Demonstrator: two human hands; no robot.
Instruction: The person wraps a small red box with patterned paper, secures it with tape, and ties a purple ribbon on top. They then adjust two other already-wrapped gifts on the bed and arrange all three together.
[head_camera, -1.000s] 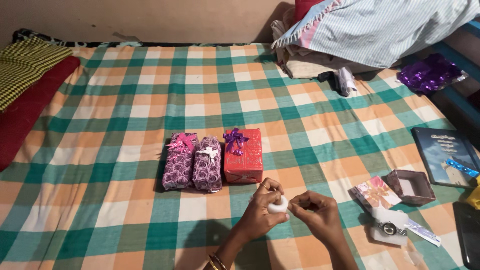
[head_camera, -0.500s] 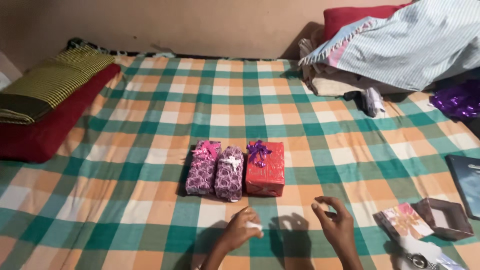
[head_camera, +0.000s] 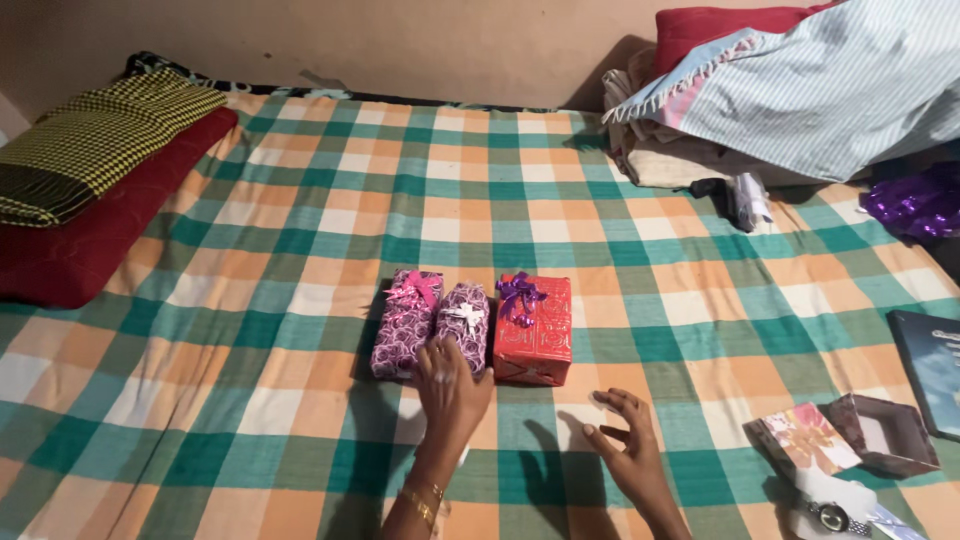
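On the checked bed, centre: left hand, fingers spread flat, rests on near end of middle purple gift box (white bow). Red gift box at its 3 o'clock, touching. Right hand open, empty, on sheet.

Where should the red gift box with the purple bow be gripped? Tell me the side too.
Grip the red gift box across its two long side walls, coming from above at its near half. It lies flat, the purple bow fills the far end, and the small purple-wrapped box sits close on its left, so keep fingers slim there.
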